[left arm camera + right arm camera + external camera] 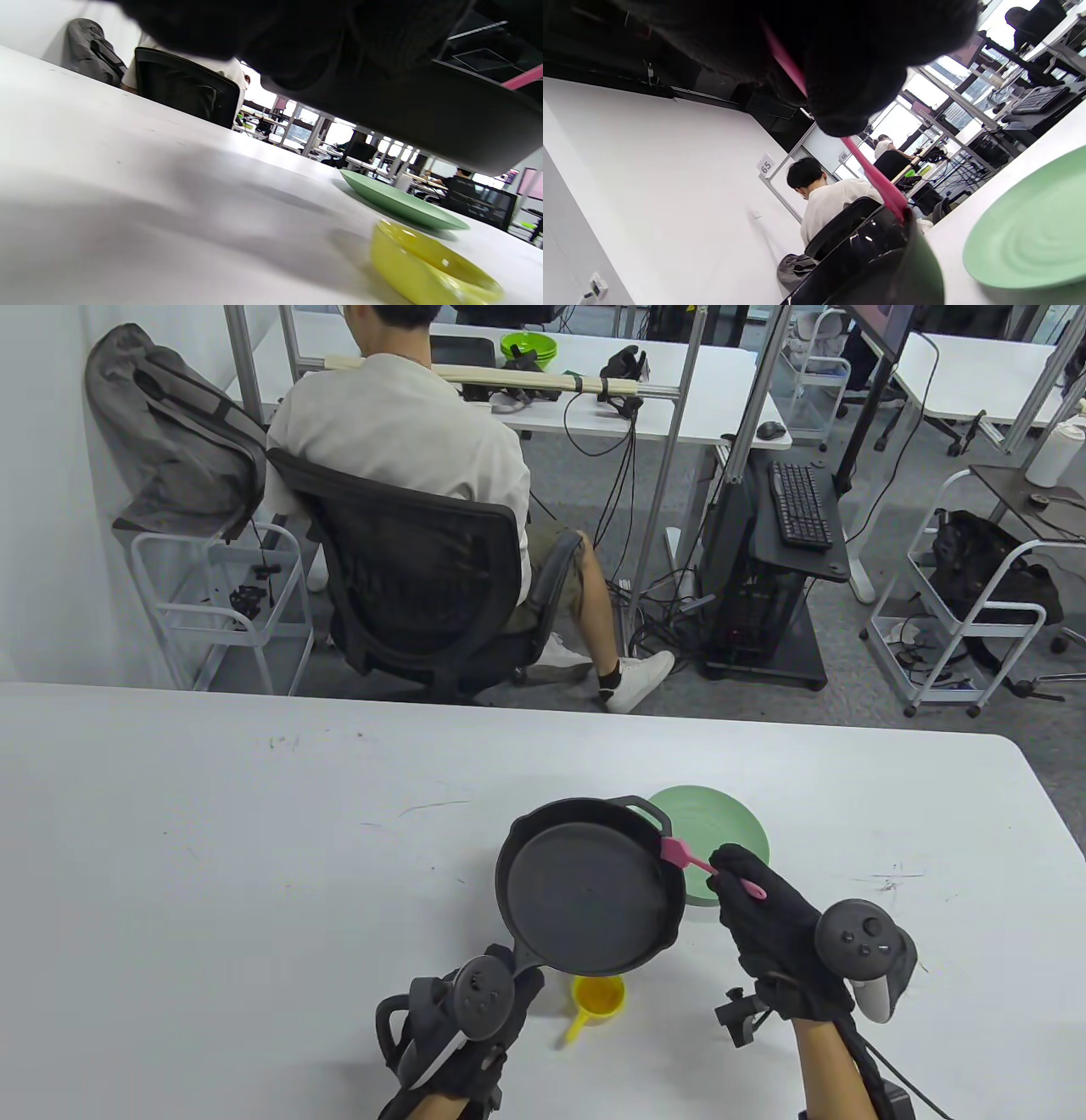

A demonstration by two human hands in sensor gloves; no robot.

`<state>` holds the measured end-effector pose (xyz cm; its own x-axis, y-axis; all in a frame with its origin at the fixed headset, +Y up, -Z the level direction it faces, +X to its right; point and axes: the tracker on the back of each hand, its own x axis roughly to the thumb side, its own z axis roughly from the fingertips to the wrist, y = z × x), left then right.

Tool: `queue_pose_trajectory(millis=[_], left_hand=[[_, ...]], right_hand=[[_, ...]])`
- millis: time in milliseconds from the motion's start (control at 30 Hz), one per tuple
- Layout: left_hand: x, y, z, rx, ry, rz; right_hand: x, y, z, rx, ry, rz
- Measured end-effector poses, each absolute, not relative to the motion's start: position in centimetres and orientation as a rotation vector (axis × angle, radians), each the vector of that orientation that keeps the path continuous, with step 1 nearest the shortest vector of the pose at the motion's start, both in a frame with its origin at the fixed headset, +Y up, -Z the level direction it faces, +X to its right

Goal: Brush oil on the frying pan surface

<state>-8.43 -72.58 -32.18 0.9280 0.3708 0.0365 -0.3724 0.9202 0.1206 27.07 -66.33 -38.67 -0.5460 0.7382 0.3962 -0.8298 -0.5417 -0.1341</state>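
Note:
A black cast-iron frying pan (585,886) is held above the table, tilted; its underside shows in the left wrist view (424,118) and its rim in the right wrist view (874,262). My left hand (475,1018) grips the pan's handle at the near side. My right hand (764,916) pinches the handle of a pink silicone brush (679,853), whose head rests on the pan's right inner rim. The brush also shows in the right wrist view (878,182).
A green plate (730,836) lies on the white table right behind the pan. A small yellow oil cup (598,997) with a handle sits under the pan's near edge. A seated person and office furniture are beyond the table's far edge.

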Motion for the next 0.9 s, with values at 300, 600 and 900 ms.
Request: queue_pose_trajectory(millis=[300, 600, 900], left_hand=[[-11.3, -73.1, -32.9, 0.119, 0.113, 0.399], [-11.9, -74.6, -33.5, 0.055, 0.172, 0.344], [-11.9, -75.7, -33.9, 0.014, 0.208, 0.290]], right_hand=[[28.5, -66.2, -38.7, 0.335, -0.395, 2.047], [28.9, -66.0, -38.6, 0.327, -0.396, 2.040], [28.4, -66.1, -38.7, 0.341, -0.390, 2.078]])
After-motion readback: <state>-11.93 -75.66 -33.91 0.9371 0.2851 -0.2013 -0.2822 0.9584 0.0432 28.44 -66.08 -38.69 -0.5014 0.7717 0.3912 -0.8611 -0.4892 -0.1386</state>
